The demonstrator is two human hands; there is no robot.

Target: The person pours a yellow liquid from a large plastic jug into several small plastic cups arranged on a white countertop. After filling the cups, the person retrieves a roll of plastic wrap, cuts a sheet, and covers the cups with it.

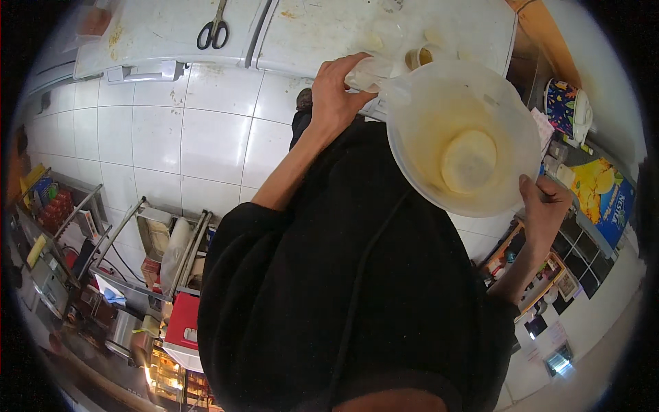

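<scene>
Food shop with chest freezers [161, 34]

Looking steeply down from the wearer's head, a wide fisheye view, rounding off into black corners! Closest in, the black top [329, 275] fills lower centre; the translucent vessel [419, 137] looms near, upper right of centre; farther off, tiled floor [154, 137] upper left, white wall [604, 312] lower right.

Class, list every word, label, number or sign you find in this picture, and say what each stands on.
Blue-and-yellow printed panel, right: bold white lettering, which I won't copy out.
Pinkish paper, lower right: any print is too small to read.
Translucent vessel being held: no lettering I can make out.
</scene>
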